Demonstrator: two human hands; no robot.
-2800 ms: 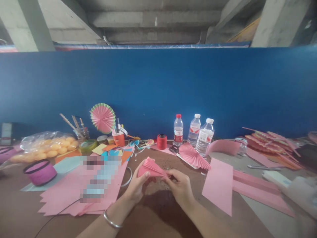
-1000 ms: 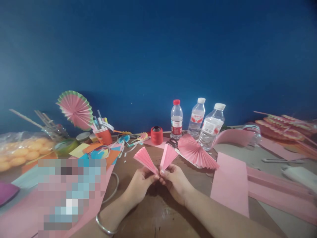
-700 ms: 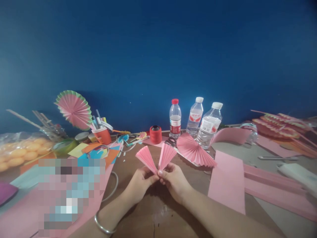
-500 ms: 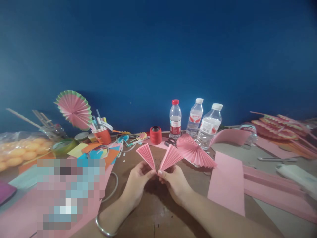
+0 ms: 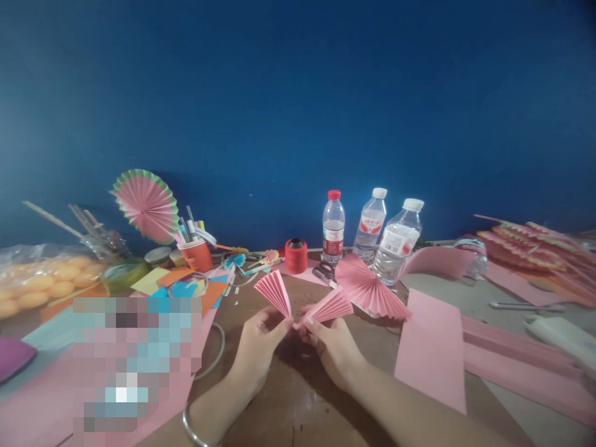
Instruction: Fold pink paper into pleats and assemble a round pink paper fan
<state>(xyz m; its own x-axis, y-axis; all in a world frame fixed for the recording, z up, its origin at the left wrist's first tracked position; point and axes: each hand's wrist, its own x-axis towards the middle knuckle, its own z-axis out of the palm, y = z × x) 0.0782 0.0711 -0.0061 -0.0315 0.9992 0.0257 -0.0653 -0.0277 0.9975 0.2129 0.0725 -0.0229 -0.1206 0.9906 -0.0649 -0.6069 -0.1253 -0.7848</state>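
A pleated strip of pink paper (image 5: 274, 293) is bent in the middle into a V, its two fanned ends pointing up and outward. My left hand (image 5: 257, 349) pinches it near the fold, under the left half. On the other half, my right hand (image 5: 333, 347) has its thumb and fingers closed near the base; that half leans out to the right. Just behind the right hand lies a half-round pleated pink fan (image 5: 367, 287). A bangle (image 5: 189, 428) circles my left wrist. The fingers' undersides are hidden.
A red thread spool (image 5: 296, 256), scissors (image 5: 325, 272) and several water bottles (image 5: 333, 230) stand or lie at the back. Pink sheets (image 5: 431, 347) lie at right. At left are an orange pen cup (image 5: 195, 253), a round paper fan (image 5: 145, 208) and a bag of yellow balls (image 5: 46, 276).
The right half of the pleated paper has tipped outward and lower as my right hand turned. My left hand keeps its pinch. The whole view has shifted slightly.
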